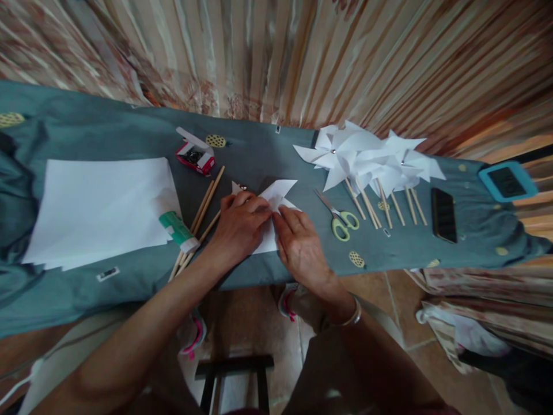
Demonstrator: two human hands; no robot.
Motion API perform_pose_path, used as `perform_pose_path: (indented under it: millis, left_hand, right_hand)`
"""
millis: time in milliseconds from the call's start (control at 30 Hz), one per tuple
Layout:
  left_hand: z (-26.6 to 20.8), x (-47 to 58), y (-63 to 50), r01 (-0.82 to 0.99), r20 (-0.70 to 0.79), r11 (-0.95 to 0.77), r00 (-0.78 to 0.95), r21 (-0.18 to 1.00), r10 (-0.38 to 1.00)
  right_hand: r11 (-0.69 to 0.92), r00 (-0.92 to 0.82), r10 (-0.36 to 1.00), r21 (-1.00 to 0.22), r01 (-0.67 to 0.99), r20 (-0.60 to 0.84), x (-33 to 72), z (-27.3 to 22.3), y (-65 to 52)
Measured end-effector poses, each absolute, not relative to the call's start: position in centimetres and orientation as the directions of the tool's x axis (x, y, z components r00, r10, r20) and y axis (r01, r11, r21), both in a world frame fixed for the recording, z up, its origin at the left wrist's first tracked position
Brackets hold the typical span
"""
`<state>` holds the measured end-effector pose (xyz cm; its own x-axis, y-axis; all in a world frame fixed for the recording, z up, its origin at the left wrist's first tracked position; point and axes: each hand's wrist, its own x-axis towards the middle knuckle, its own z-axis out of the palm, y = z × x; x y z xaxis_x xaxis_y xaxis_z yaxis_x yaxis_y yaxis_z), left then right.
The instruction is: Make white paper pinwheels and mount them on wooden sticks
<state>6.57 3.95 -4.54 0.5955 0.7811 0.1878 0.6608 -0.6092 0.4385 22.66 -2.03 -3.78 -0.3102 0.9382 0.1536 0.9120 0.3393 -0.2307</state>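
Both hands are on a white paper pinwheel (276,193) near the front of the cloth-covered table. Its cut points stick out above and below my fingers, and its centre is hidden. My left hand (244,225) curls over the paper's left side, fingers bent and pressed down. From the right, my right hand (300,242) meets it, thumb and fingers together on the paper's edge. Several wooden sticks (203,207) lie to the left of my left hand, with a green and white glue stick (178,230) on top of them. Green-handled scissors (339,218) rest right of my right hand.
A stack of white paper (103,207) lies at left. An open red box (195,154) of small dark metal pieces stands behind the sticks. Finished-looking pinwheels (367,155) on sticks are piled at right, near a phone (443,215) and a blue-framed device (508,181).
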Motion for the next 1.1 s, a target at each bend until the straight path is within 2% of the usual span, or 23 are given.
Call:
perform_pose_path:
  millis: [300,500,800,933,1100]
  left_hand:
    - [-4.6,6.6,3.8,0.667,0.207,-0.605,0.58,0.435,0.788]
    - [-5.2,6.6,4.0,0.646,0.256,-0.611,0.562,0.457,0.786]
    - [-4.9,6.8,4.1,0.659,0.228,-0.592,0.556,0.465,0.799]
    - [-5.2,6.8,4.1,0.655,0.265,-0.602,0.546,0.457,0.795]
    - [-5.1,6.6,3.9,0.667,0.261,-0.621,0.567,0.411,0.782]
  right_hand:
    - [0.347,-0.322,0.934,-0.178,0.921,0.154,22.3,-4.1,-2.4]
    - [0.303,-0.29,0.948,-0.095,0.948,0.128,21.5,-4.0,-2.1]
    - [0.245,-0.241,0.967,-0.036,0.969,0.088,19.3,-3.8,-1.3]
    - [0.242,-0.227,0.966,-0.133,0.961,0.124,20.6,-3.4,-1.2]
    - [0.272,-0.189,0.956,-0.442,0.855,0.224,23.6,-3.4,-0.5]
